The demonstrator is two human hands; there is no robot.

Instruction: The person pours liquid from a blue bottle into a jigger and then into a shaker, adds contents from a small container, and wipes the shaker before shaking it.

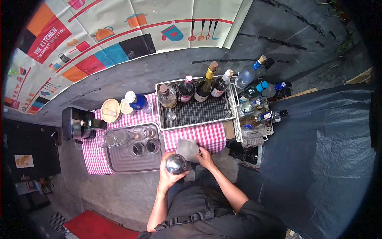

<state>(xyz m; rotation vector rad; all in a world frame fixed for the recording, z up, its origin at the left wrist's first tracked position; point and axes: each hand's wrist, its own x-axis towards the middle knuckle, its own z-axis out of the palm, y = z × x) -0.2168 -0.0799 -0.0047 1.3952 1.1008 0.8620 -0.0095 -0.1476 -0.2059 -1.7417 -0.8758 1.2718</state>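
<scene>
My left hand (166,179) is wrapped round a shiny, round metal vessel (176,163), which looks like a cocktail shaker seen from above. Pinched in the fingers of my right hand (206,160) is a grey cloth (188,149), spread out just right of the vessel. Both hands are in front of my body, near the front edge of a table with a red-and-white checked tablecloth (205,138). Left of my hands, a brown tray (129,163) carries several clear glasses (151,146), some upright and some lying down.
Behind my hands, a white wire basket (199,122) holds several bottles and a small glass. More bottles (250,119) crowd a rack at the right. A blue-capped bottle (139,102), wooden-lidded jars (111,110) and a black appliance (73,123) stand at the back left.
</scene>
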